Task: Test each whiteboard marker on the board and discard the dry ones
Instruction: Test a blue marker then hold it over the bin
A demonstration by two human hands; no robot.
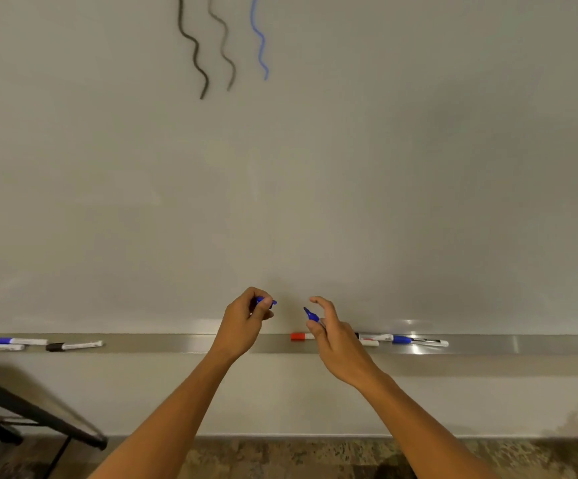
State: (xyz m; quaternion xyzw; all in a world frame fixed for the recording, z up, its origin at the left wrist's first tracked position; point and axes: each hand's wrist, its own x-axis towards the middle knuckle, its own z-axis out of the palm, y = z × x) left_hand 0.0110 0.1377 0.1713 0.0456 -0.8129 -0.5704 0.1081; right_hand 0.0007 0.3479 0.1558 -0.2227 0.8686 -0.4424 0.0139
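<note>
While the left hand (246, 319) clenches its fingers on a blue cap (266, 301), the right hand (332, 335) pinches what seems the blue marker (311, 314), tip bared, before the whiteboard (349, 167). Beneath them, the metal tray (163, 343) holds capped markers: a red one (301, 336), blue and black at both ends.
</note>
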